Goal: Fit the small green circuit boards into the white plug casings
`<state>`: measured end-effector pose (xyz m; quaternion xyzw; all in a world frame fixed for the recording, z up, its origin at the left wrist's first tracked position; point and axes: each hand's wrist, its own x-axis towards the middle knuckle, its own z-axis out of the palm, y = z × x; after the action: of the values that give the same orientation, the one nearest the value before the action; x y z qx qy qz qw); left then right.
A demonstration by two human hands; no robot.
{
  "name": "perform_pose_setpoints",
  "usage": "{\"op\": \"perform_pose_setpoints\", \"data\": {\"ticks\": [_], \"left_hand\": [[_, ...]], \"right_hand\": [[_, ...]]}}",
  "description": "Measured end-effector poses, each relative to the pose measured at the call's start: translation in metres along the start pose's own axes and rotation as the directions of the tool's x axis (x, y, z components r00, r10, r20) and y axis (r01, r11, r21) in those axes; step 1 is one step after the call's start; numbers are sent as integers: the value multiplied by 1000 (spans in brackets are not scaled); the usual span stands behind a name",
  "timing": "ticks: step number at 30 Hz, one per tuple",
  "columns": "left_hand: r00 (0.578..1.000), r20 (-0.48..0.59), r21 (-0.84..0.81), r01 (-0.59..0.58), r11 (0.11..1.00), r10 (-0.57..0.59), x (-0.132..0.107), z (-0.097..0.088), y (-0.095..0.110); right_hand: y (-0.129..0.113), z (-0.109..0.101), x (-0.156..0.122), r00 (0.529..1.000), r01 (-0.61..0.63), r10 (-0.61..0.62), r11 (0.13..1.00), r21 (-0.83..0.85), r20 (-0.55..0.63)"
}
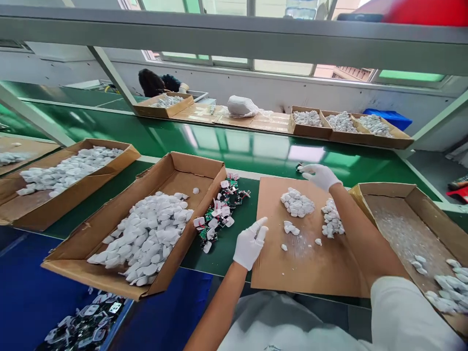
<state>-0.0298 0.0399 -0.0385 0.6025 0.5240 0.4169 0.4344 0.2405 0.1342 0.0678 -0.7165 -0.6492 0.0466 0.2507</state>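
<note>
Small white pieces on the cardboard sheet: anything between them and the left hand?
Nothing visible stands in the way: the left hand is open at the left edge of the cardboard sheet, and the small white pieces lie just beyond on bare cardboard.

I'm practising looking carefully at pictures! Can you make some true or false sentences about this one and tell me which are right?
1. The left hand and right hand wear white gloves. True.
2. The left hand is buried in the big cardboard box of white lumps. False: it is beside the flat brown cardboard sheet.
3. Small green circuit boards lie on the green conveyor belt. True.
4. The flat brown cardboard sheet holds small heaps of white lumps. True.
5. The open brown cardboard box on the right is piled full. False: it is mostly bare, with white lumps at its near end.
</note>
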Motion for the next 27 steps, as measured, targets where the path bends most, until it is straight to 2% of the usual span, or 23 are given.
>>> {"op": "perform_pose_setpoints", "data": {"ticks": [4, 6, 8, 10, 13, 15, 17, 20, 24, 27], "left_hand": [[999, 27, 92, -42, 995, 40, -1, 2, -1], [999, 37, 106, -42, 993, 39, -2, 3, -1], [998, 45, 98, -41, 994, 37, -3, 4, 0], [999, 45, 73, -34, 997, 31, -4, 4, 1], [999, 34, 35, -18, 999, 16, -4, 4, 2], [999, 30, 12, -16, 1000, 16, -5, 4, 2], [1000, 28, -23, -12, 1000, 13, -5, 4, 2], [1000, 21, -69, 3, 998, -1, -6, 4, 1], [1000, 24, -22, -11, 1000, 12, -7, 4, 4], [993, 83, 134, -94, 987, 84, -12, 7, 11]], "right_hand": [[15, -14, -75, 981, 111, -108, 994, -13, 162], [21, -10, -117, 912, 268, -229, 961, -72, 340], [25, 0, -150, 905, 310, -238, 937, -160, 353], [24, 10, -171, 920, 318, -265, 936, -152, 288], [10, 25, -179, 914, 349, -354, 935, 61, 199], [-5, 35, -176, 884, 400, -434, 895, 196, 176], [-18, 45, -171, 845, 468, -504, 858, 212, 179], [-29, 57, -167, 819, 505, -524, 851, 141, 234], [-27, 60, -170, 826, 482, -511, 859, 171, 237], [-23, 58, -177, 871, 406, -455, 880, 249, 187]]}}
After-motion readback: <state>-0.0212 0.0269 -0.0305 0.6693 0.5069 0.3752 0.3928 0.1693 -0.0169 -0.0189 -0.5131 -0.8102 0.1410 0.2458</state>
